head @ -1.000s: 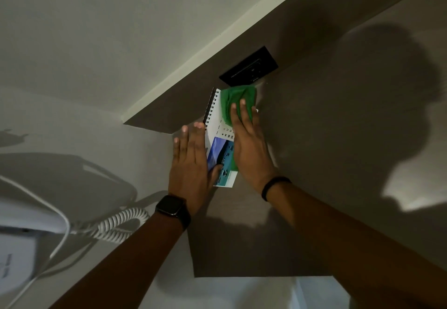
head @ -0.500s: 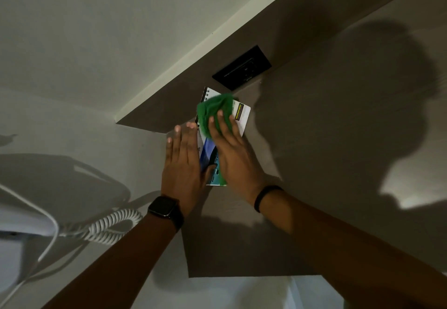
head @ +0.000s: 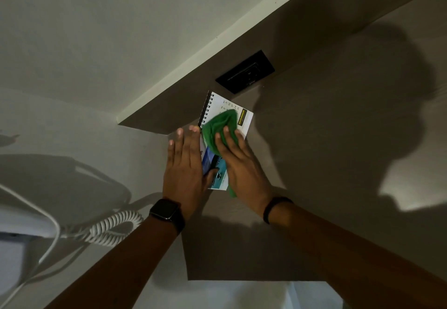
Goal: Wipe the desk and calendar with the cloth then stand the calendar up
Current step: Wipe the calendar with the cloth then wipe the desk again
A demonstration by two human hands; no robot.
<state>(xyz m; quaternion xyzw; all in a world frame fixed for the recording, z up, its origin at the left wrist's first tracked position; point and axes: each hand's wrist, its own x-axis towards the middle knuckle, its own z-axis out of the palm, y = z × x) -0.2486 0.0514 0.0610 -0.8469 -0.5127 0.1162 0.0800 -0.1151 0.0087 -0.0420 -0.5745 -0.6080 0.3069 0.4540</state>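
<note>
The spiral-bound calendar (head: pixel 223 105) lies flat on the brown desk (head: pixel 326 151), near its left back corner. My right hand (head: pixel 242 163) presses a green cloth (head: pixel 219 125) onto the calendar's middle, fingers spread over the cloth. My left hand (head: pixel 185 166) lies flat with fingers together along the calendar's left edge, its thumb resting on the blue picture at the calendar's near end. The white upper page with printed figures and a yellow-black logo shows beyond the cloth.
A black socket plate (head: pixel 245 71) sits on the brown back panel just behind the calendar. A white telephone (head: pixel 19 221) with a coiled cord (head: pixel 113 226) hangs on the wall to the left. The desk's left edge runs just beneath my left wrist.
The cloth under my right hand swept from the calendar's top right to its left side, then back toward the middle. My left hand stayed at the calendar's left edge.
</note>
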